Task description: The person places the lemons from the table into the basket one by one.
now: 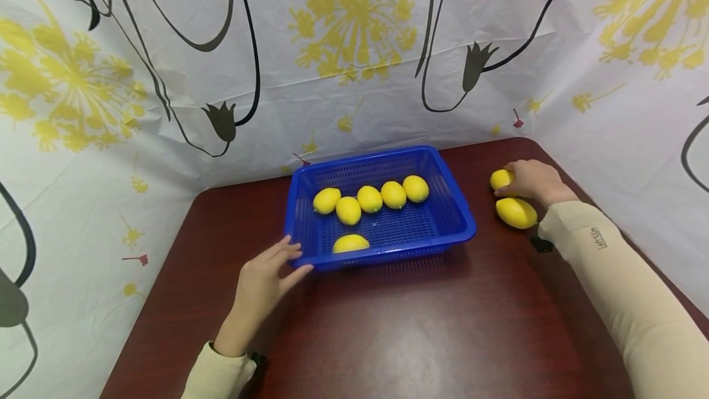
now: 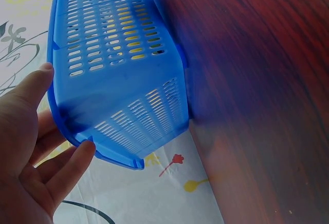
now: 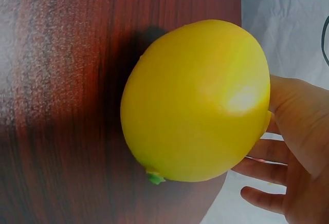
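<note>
At the table's far right, my right hand [image 1: 534,180] has its thumb and fingers around a yellow lemon [image 1: 501,180]. A second lemon [image 1: 516,213] lies on the table just below that hand. This nearer lemon [image 3: 198,103] fills the right wrist view, showing a green stem tip and hiding most of the held one. My left hand [image 1: 266,276] rests at the near left corner of a blue plastic basket [image 1: 382,255], fingers extended over the rim. In the left wrist view, thumb and fingertips touch the basket's rim [image 2: 54,98] on either side of the corner.
Several lemons [image 1: 370,199] sit inside the basket, most in a row across its middle, one by the near wall. The dark red table [image 1: 399,325] has rounded far corners. A white cloth with floral print [image 1: 354,116] hangs behind and at the sides.
</note>
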`<state>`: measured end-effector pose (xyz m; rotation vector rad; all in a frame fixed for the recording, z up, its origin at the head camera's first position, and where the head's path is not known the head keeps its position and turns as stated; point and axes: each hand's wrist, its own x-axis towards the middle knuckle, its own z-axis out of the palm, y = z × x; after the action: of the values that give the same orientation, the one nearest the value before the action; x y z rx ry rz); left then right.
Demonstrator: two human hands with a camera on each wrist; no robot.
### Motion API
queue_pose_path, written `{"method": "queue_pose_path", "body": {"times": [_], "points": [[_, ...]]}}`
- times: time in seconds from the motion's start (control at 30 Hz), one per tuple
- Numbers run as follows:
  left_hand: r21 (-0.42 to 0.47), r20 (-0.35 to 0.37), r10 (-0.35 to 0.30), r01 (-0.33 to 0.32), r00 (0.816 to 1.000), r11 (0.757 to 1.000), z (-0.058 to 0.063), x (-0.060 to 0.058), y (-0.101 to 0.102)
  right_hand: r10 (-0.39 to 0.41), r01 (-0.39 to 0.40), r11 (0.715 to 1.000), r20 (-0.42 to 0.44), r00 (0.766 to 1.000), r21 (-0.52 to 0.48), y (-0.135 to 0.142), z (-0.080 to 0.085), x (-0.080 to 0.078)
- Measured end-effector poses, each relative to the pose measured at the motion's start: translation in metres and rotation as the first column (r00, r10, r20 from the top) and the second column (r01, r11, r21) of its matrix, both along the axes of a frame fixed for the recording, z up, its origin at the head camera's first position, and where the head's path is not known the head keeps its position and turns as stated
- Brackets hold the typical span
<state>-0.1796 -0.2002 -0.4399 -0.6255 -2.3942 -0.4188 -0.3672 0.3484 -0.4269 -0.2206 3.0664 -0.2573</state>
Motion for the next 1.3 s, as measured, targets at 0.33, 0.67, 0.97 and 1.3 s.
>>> {"method": "queue_pose_path", "body": {"times": [0.33, 0.67, 0.97, 1.3], "points": [[-0.001, 0.001, -0.004, 0.004, 1.0, 1.0, 0.0, 0.0, 0.001, -0.008, 0.008, 1.0, -0.03, 1.0, -0.022, 0.003, 0.007, 0.0], [-0.008, 0.005, -0.007, 0.007, 1.0, 1.0, 0.001, 0.0, 0.001, -0.008, 0.0, 0.996, -0.096, 0.995, -0.09, 0.006, 0.021, -0.002], [-0.008, 0.008, -0.006, 0.006, 1.0, 1.0, 0.001, 0.0, 0.001, -0.021, 0.006, 0.993, -0.122, 0.992, -0.117, 0.008, 0.042, 0.003], [-0.013, 0.008, -0.006, 0.006, 1.0, 1.0, 0.002, 0.0, 0.0, -0.041, 0.027, 0.996, -0.185, 0.982, -0.081, 0.007, 0.072, 0.006]]}}
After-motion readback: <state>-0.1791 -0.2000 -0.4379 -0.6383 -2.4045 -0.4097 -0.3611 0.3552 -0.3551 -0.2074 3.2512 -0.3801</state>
